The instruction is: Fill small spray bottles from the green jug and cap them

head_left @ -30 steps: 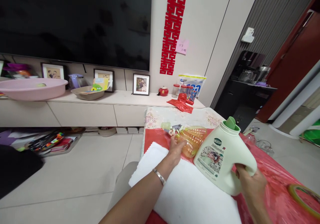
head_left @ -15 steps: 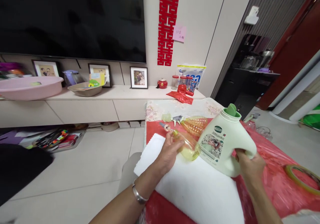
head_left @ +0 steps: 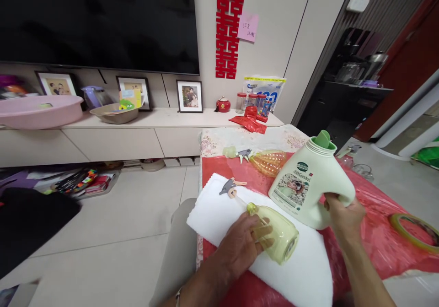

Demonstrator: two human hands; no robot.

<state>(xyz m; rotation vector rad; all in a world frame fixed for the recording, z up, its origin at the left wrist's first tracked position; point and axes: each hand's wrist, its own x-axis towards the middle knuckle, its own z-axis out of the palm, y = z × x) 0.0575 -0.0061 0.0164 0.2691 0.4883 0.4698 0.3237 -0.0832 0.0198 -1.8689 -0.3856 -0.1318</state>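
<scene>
The left hand (head_left: 240, 247) now holds the yellow-green spray bottle (head_left: 278, 234) near to the person's body, over the white towel (head_left: 302, 275). One second ago this hand was at the far end of the towel, beside the orange bottle (head_left: 269, 160), and it was only touching the small bottle there. Since then the bottle has come away from the orange one and has travelled toward the person. The orange bottle stays lying on the red sheet (head_left: 377, 252) of the worktop.

The fingers of the left hand are closed around the body of the spray bottle, which lies on its side, with its base to the right. Its trigger head (head_left: 231, 188) points away, and a thin tube shows between the head and the neck, so the head seems to sit out of the neck. I cannot tell if it is fully loose.

The right hand (head_left: 345, 215) has not let go: it is clamped on the handle of the detergent jug (head_left: 308, 183), as before. The jug is tilted, with the green cap (head_left: 322, 138) on top. It now stands just beside the small bottle.

In my judgement, the change brings the two containers together over the towel, with one in each hand.
</scene>
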